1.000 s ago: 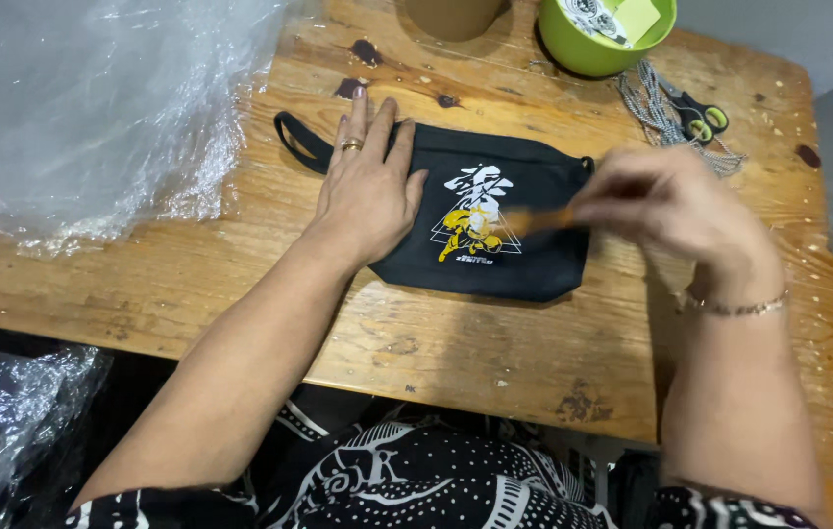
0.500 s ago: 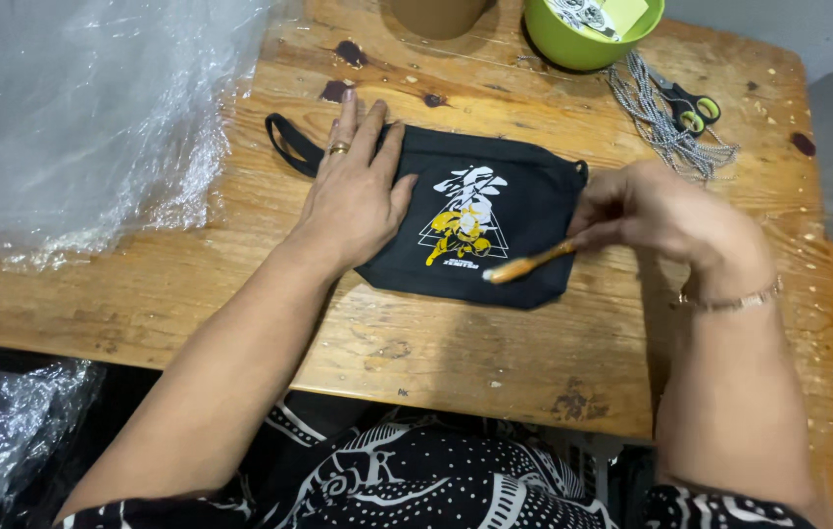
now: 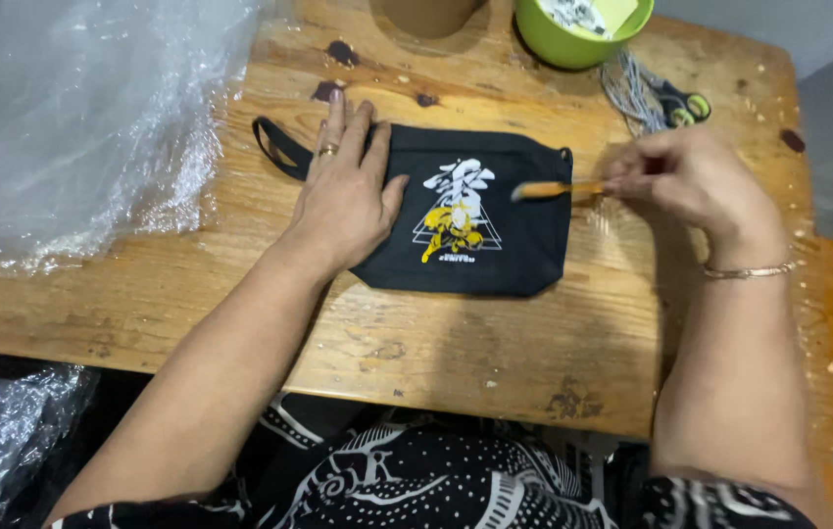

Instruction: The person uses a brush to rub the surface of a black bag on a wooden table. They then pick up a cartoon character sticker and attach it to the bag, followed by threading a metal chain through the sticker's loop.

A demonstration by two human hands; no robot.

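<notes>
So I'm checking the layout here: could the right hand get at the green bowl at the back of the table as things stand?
Probably yes. The right hand, holding a wooden stick, is just in front of the green bowl; only a bundle of cords with scissors lies beside that path, not across it.

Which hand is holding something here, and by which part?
The right hand pinches a small wooden stick by its right end; the left hand presses flat on the black pouch.
</notes>
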